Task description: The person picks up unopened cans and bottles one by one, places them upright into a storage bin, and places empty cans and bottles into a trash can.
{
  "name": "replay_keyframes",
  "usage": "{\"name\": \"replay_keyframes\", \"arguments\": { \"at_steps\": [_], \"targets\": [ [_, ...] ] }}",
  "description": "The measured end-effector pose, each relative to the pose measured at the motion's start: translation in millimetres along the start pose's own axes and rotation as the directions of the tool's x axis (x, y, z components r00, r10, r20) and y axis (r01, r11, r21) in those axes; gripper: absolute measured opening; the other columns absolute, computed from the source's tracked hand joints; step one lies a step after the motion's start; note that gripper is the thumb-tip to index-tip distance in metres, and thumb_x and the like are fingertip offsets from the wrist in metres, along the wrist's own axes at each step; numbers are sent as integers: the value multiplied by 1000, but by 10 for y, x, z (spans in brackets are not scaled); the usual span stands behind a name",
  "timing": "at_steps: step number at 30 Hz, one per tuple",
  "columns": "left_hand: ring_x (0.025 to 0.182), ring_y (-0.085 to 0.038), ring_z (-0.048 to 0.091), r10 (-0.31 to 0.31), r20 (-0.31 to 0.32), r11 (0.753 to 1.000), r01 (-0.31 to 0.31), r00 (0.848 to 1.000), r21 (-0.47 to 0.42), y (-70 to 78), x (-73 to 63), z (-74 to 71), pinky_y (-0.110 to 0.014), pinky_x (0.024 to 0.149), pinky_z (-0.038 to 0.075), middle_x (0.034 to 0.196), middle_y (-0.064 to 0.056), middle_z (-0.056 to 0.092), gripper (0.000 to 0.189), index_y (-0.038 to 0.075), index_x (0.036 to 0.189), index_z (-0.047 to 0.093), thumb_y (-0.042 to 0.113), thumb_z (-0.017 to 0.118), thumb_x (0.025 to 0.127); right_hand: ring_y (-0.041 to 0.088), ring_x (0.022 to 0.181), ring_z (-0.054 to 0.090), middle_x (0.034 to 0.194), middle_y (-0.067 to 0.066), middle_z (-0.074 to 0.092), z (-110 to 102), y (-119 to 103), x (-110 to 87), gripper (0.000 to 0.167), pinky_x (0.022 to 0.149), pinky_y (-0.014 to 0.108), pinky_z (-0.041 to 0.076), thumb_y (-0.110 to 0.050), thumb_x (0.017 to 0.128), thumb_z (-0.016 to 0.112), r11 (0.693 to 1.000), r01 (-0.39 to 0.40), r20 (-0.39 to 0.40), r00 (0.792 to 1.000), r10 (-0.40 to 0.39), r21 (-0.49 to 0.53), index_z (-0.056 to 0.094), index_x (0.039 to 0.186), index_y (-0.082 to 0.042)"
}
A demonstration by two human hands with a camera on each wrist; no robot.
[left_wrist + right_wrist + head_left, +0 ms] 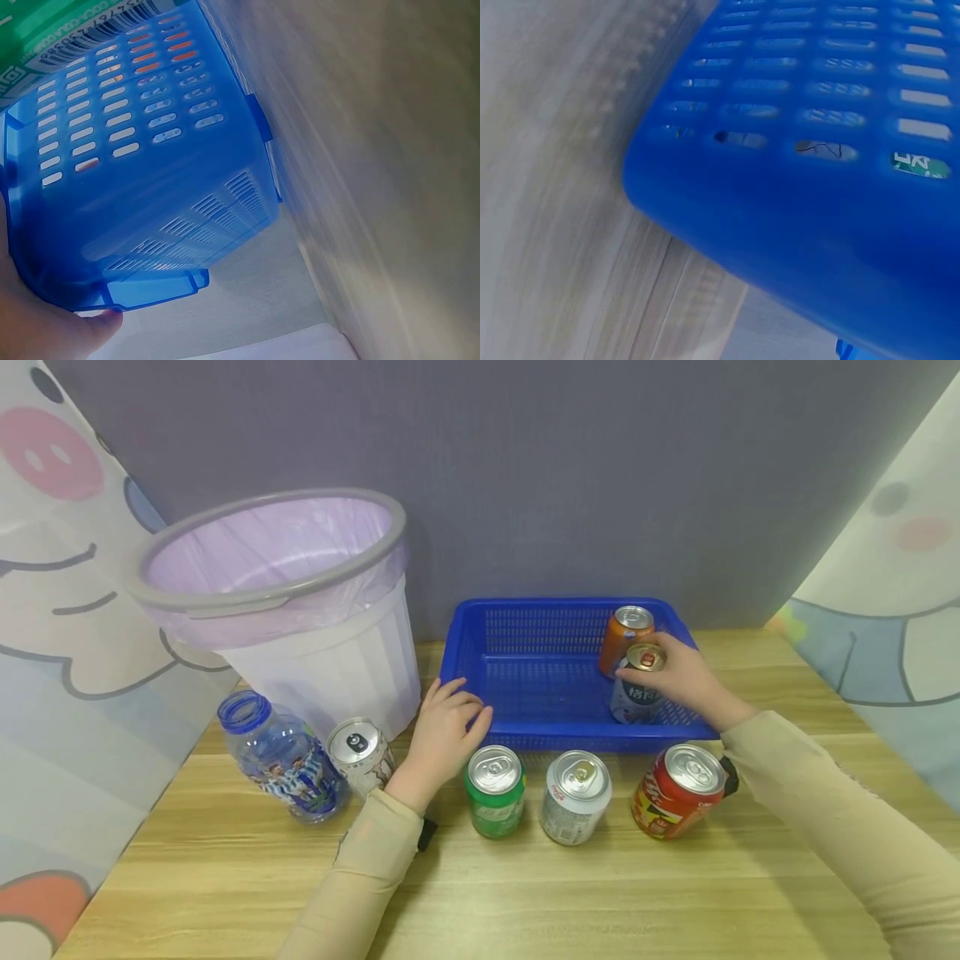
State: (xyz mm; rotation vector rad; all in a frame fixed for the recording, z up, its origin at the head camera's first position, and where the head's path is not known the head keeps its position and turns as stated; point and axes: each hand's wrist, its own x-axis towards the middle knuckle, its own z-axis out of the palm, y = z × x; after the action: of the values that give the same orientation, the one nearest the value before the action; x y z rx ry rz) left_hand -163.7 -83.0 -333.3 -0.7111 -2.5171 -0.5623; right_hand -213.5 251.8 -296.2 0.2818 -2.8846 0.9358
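Note:
My right hand (pixel 686 675) grips a dark grey drink can (pixel 636 700) with a gold lid, fingers and thumb about its top. That can is upright inside the blue basket (pixel 562 729), in front of an orange can (pixel 613 652). My left hand (pixel 442 733) rests on the basket's front left corner with its fingers loosely extended. In the left wrist view, a digit of the left hand (pixel 52 330) touches the rim. The right wrist view has the perforated basket wall (pixel 780 202) but neither the right hand nor the gripped can.
A green can (pixel 495 802), a white can (pixel 573 810) and a red can (pixel 675 797) stand before the basket. Left of my left hand are a patterned white can (pixel 363 756), an open clear bottle (pixel 288 768) and a lined trash bin (pixel 330 660). A grey wall (pixel 562 485) rises behind.

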Motion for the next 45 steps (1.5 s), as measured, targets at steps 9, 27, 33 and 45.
{"name": "replay_keyframes", "arguments": {
  "at_steps": [9,27,33,45],
  "targets": [
    [121,-32,54,-1,4,1000,1,1000,5,7,-1,-7,-55,112,27,96,-6,72,33,6,84,74,25,50,95,39,103,54,120,27,52,-43,-1,-20,66,84,49,46,-32,85,69,998,33,-4,999,-33,56,44,130,7],
    [122,-32,54,-3,8,1000,3,1000,8,-3,-3,2,-56,110,28,96,-6,72,33,6,84,74,25,50,95,50,124,43,134,32,44,-239,-6,-126,66,102,59,37,-31,87,68,987,-33,-3,999,33,155,40,132,9],
    [122,-31,54,-2,10,1000,2,1000,14,-6,-3,12,-55,111,27,97,-6,72,33,6,85,74,26,49,95,49,123,43,134,32,44,-226,47,-230,65,101,61,36,-27,87,67,978,-4,-67,998,19,207,38,133,8],
    [122,-32,54,-7,9,1000,7,1000,3,4,-3,0,-54,113,26,96,-7,72,32,5,85,74,25,50,95,-11,91,48,112,4,57,-205,180,-432,49,78,3,38,-22,92,60,968,26,-164,986,15,248,45,129,7]
  ]
}}
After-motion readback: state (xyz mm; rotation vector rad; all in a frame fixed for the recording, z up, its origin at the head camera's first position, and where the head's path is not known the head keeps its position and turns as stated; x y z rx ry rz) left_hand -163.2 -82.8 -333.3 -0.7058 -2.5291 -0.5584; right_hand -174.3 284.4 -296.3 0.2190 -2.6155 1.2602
